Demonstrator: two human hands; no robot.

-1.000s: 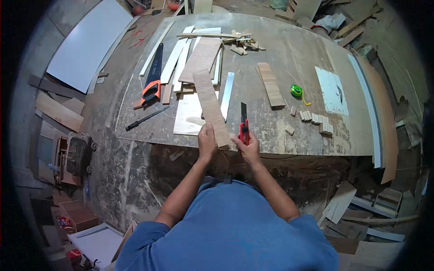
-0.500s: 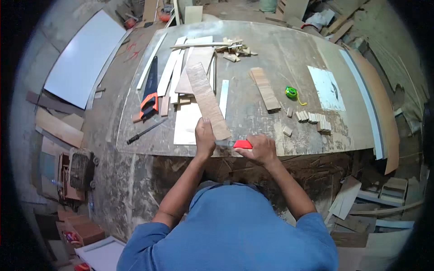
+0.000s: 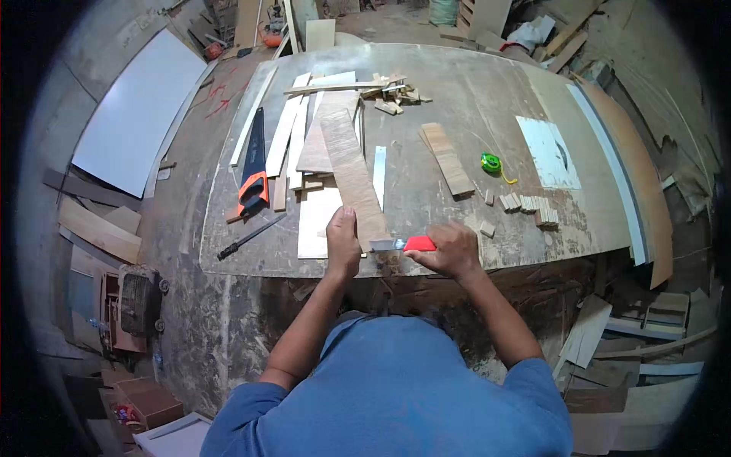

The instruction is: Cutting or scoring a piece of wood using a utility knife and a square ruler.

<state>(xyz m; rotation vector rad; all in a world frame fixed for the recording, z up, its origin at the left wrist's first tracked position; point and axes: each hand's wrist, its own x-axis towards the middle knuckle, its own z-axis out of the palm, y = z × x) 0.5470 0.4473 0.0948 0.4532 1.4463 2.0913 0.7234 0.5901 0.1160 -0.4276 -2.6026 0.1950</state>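
Observation:
My left hand is closed on the lower left edge of a long plywood strip, which slants away from me over a pile of pale boards. My right hand grips a red utility knife. Its metal blade points left, at the near end of the strip. Behind the strip lies a steel ruler. To the left are an orange-handled saw and a thin dark tool. To the right lie two stacked wooden strips and several small blocks.
The worktable also holds a green tape measure, a white panel and a heap of offcuts. A large white sheet stands at the left. Loose boards lie beyond the right edge.
My right hand has turned the knife from upright to lying sideways and brought its blade against the strip's end. It has shifted right. My left hand still holds the strip.

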